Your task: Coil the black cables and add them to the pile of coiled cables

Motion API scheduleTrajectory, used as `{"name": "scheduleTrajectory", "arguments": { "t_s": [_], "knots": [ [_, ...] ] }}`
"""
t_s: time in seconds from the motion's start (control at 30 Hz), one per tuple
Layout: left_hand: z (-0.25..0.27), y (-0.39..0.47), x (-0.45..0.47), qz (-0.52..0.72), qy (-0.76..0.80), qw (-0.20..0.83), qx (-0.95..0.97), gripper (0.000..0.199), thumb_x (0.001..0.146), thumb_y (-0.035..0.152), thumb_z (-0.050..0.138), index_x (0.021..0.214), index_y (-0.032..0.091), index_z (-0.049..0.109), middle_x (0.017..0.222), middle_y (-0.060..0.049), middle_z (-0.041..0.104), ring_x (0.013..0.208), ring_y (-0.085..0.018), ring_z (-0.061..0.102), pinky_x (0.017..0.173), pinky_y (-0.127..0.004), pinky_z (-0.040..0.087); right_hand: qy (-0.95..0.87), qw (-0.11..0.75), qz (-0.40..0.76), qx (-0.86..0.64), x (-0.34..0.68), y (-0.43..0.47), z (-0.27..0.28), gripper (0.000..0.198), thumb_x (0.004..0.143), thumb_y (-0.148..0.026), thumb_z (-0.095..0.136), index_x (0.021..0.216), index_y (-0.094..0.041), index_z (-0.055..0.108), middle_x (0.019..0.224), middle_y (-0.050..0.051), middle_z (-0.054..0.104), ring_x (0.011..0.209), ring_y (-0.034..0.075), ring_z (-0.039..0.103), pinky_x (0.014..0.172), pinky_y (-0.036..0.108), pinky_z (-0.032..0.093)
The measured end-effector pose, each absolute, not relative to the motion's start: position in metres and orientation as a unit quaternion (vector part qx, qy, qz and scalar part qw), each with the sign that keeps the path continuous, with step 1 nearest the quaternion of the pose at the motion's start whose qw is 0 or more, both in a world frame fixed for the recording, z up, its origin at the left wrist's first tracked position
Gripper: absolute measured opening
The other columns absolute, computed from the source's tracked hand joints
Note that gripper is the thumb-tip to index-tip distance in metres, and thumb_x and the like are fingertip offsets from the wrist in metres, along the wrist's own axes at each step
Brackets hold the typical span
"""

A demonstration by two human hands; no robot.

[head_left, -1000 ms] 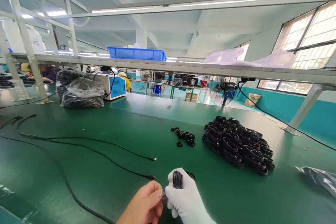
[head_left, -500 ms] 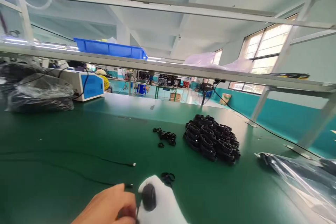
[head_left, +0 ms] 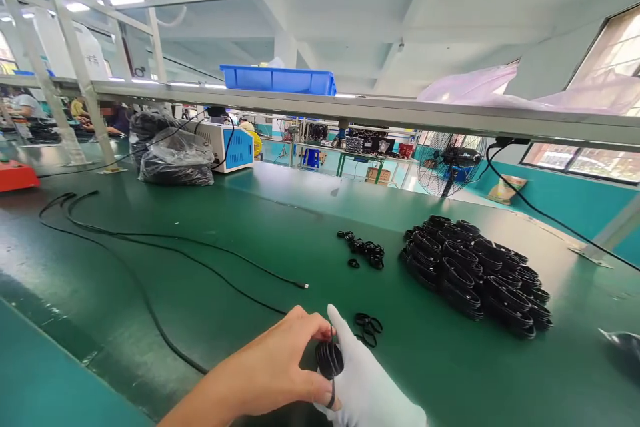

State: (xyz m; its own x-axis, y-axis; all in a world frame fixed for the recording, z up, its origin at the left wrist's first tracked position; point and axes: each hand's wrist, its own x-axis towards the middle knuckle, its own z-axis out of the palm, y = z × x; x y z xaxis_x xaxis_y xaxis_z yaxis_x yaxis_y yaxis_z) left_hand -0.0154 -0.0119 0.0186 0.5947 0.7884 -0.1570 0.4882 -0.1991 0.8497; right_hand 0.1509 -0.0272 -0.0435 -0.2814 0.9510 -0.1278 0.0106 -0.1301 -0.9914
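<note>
My right hand, in a white glove, is closed around a small coiled black cable near the bottom centre. Bare, my left hand has its thumb and fingertips on a thin black band at the coil's side; whether the band goes fully around the coil is hidden. Just beyond the glove lie a few loose black bands. A small heap of similar black bands sits farther back. Two long black cables stretch across the green table, one with a plug end near my left hand.
A large pile of coiled black cables stands on the table to the right. Plastic-bagged goods and a blue-and-white machine are at the back left. A shelf overhead carries a blue bin. People work at far left.
The view has swung left, so things appear farther right. My left hand has come over to the coil, its thumb and fingers now spread along the band against the coil's side.
</note>
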Motion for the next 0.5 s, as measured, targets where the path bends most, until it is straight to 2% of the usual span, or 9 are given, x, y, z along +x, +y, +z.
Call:
{"name": "scheduleTrajectory", "arguments": {
  "t_s": [0.1,0.2,0.23,0.3,0.37,0.43,0.5],
  "knots": [
    [0.018,-0.012,-0.01,0.15,0.433,0.448,0.767,0.041,0.06,0.035,0.072,0.099,0.027,0.064,0.095,-0.002,0.054,0.082,-0.022,0.053,0.068,-0.026,0.041,-0.581,0.359,0.553,-0.477,0.152,-0.03,-0.038,0.118,0.049,-0.014,0.068,0.142,-0.007,-0.003,0.119,0.017,0.055,0.11,0.028,0.051,0.097,0.037,0.034],
    [0.019,-0.001,-0.006,0.114,0.459,0.403,0.783,0.04,0.052,0.041,0.075,0.087,0.024,0.066,0.084,-0.002,0.055,0.067,-0.02,0.052,0.052,-0.024,0.037,-0.612,0.329,0.501,-0.516,0.149,-0.031,-0.031,0.11,0.057,-0.015,0.06,0.141,-0.01,-0.011,0.091,0.008,0.064,0.083,0.023,0.059,0.077,0.036,0.043],
    [0.02,0.004,-0.007,0.094,0.455,0.401,0.79,0.036,0.051,0.04,0.076,0.081,0.023,0.067,0.078,-0.002,0.056,0.063,-0.02,0.051,0.049,-0.024,0.035,-0.613,0.326,0.479,-0.536,0.148,-0.031,-0.029,0.107,0.058,-0.015,0.059,0.142,-0.013,-0.006,0.084,0.004,0.064,0.076,0.021,0.058,0.071,0.034,0.044],
    [0.023,0.015,-0.011,0.045,0.418,0.435,0.797,0.022,0.055,0.034,0.072,0.073,0.022,0.068,0.068,-0.001,0.059,0.059,-0.019,0.051,0.049,-0.025,0.034,-0.601,0.338,0.446,-0.57,0.144,-0.031,-0.023,0.09,0.057,-0.015,0.059,0.138,-0.018,0.021,0.074,0.0,0.062,0.068,0.017,0.056,0.064,0.03,0.042],
    [0.025,0.023,-0.018,0.022,0.383,0.485,0.786,0.012,0.065,0.029,0.063,0.072,0.022,0.069,0.068,0.0,0.065,0.061,-0.018,0.053,0.053,-0.025,0.035,-0.564,0.35,0.463,-0.588,0.143,-0.03,-0.017,0.054,0.056,-0.014,0.056,0.109,-0.021,0.05,0.063,-0.004,0.056,0.057,0.012,0.052,0.054,0.025,0.039],
    [0.027,0.025,-0.024,0.052,0.389,0.516,0.762,0.019,0.075,0.029,0.052,0.078,0.022,0.069,0.078,0.001,0.069,0.067,-0.017,0.055,0.058,-0.024,0.035,-0.516,0.339,0.555,-0.558,0.144,-0.029,-0.011,0.027,0.055,-0.014,0.051,0.082,-0.021,0.049,0.051,-0.007,0.049,0.041,0.007,0.043,0.04,0.02,0.029],
    [0.027,0.022,-0.027,0.111,0.418,0.518,0.738,0.023,0.08,0.031,0.047,0.08,0.02,0.067,0.084,0.001,0.07,0.072,-0.017,0.056,0.061,-0.023,0.035,-0.47,0.327,0.676,-0.464,0.148,-0.031,-0.006,0.025,0.055,-0.018,0.051,0.078,-0.021,0.042,0.044,-0.009,0.045,0.031,0.005,0.033,0.033,0.018,0.019]
  ]
}}
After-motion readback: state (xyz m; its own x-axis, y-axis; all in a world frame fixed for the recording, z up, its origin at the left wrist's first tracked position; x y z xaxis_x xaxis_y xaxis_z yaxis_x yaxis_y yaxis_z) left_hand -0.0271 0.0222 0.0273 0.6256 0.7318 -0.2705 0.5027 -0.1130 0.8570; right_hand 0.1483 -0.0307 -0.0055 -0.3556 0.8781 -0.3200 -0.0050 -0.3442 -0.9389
